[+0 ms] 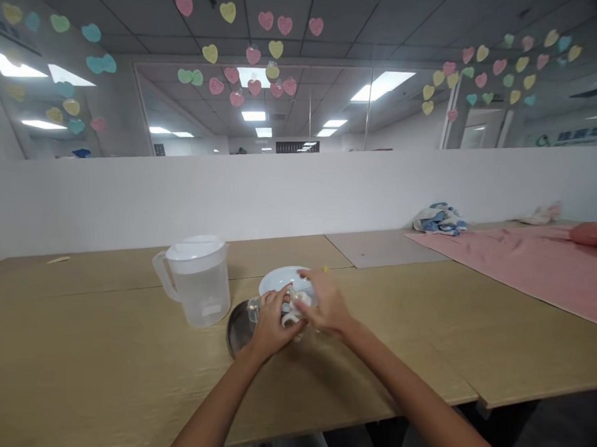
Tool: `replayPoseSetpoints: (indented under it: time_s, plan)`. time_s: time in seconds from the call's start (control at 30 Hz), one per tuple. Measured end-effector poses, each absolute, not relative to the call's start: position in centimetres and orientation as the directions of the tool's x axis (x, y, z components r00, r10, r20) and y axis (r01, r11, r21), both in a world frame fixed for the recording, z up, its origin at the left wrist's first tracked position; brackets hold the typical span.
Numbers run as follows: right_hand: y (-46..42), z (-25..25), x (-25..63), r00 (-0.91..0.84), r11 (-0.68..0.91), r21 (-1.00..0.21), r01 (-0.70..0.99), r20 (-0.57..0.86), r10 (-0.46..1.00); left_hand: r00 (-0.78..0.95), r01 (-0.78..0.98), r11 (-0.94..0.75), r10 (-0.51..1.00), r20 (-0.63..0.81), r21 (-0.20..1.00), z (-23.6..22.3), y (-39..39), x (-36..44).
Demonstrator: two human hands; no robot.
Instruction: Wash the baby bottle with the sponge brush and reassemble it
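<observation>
My left hand (272,321) and my right hand (324,303) meet over a dark round tray (236,327) on the wooden table (121,367). Both are closed together on a small pale object (294,310) that I cannot make out, possibly a clear glass with something whitish. Just behind my hands stands a white bowl (280,279). A clear plastic jug (196,279) with a white lid stands to the left of my hands, its handle pointing left.
A white partition wall (280,189) runs behind the table. To the right lies a pink cloth (536,263), with a blue-and-white crumpled cloth (441,219) at its far end. Another person's hand (595,234) rests at the right edge.
</observation>
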State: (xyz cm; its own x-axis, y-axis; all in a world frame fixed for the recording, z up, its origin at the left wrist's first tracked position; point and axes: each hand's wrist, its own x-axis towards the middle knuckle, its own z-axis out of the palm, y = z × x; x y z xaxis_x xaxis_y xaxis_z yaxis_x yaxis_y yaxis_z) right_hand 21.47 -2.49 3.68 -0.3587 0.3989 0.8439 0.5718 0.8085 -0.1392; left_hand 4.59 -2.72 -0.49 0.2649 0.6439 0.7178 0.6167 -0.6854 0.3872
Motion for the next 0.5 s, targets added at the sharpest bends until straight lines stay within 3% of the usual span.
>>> replayPoseSetpoints:
  time_s: [0.1,0.17,0.33,0.4,0.5]
  plan:
    - [-1.8,3.0,20.3,-0.441,0.861,-0.115,0.496,0.820,0.364,0.250,0.612,-0.695,0.621,0.743,0.376,-0.8,-2.5,4.7]
    - [-1.4,2.8,19.7,-0.400,0.869,-0.193,0.456,0.828,0.394,0.243,0.611,-0.695,0.620,0.746,0.379,-1.0,-2.3,4.7]
    - [-1.0,3.1,19.2,-0.009,0.755,-0.569,0.325,0.796,0.605,0.250,0.604,-0.686,0.647,0.720,0.406,-0.8,-2.4,4.8]
    - [-0.6,3.0,19.2,0.152,0.697,-0.697,0.168,0.717,0.681,0.270,0.594,-0.688,0.659,0.702,0.417,-0.6,-2.6,4.8]
    - [0.3,2.5,19.3,0.244,0.622,-0.778,-0.087,0.589,0.771,0.304,0.581,-0.699,0.661,0.686,0.417,-0.1,-2.9,4.9]
